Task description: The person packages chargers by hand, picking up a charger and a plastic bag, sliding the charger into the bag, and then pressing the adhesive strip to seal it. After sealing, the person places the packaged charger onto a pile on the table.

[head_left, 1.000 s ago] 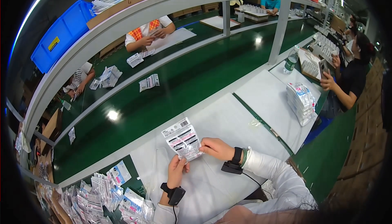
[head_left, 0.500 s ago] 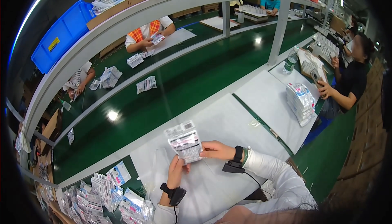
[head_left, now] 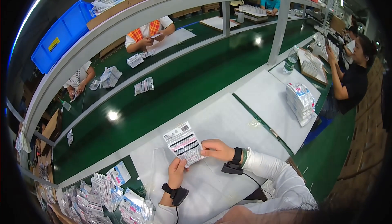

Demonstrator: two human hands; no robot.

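Note:
A printed plastic pouch [head_left: 183,144], white with pink and black bands, is held up over the white work board [head_left: 220,122]. My left hand [head_left: 177,170] pinches its bottom edge. At the pouch's right edge, my right hand [head_left: 216,149] grips it between thumb and fingers. The printed back with a barcode faces me; whatever is inside cannot be made out. Down to the left lies a heap of similar pouches [head_left: 102,195], some showing blue and pink fronts.
A stack of pouches [head_left: 301,103] and a water bottle [head_left: 291,60] stand on the neighbouring board at right. Beyond my board runs a green conveyor belt [head_left: 196,81] carrying a single pouch [head_left: 143,86]. A blue bin [head_left: 61,36] sits on the upper rail. Co-workers sit across and at right.
The pouch in my hands has turned slightly, its print now sharper. The pouch on the belt has shifted a little left. The person at right has raised a phone higher.

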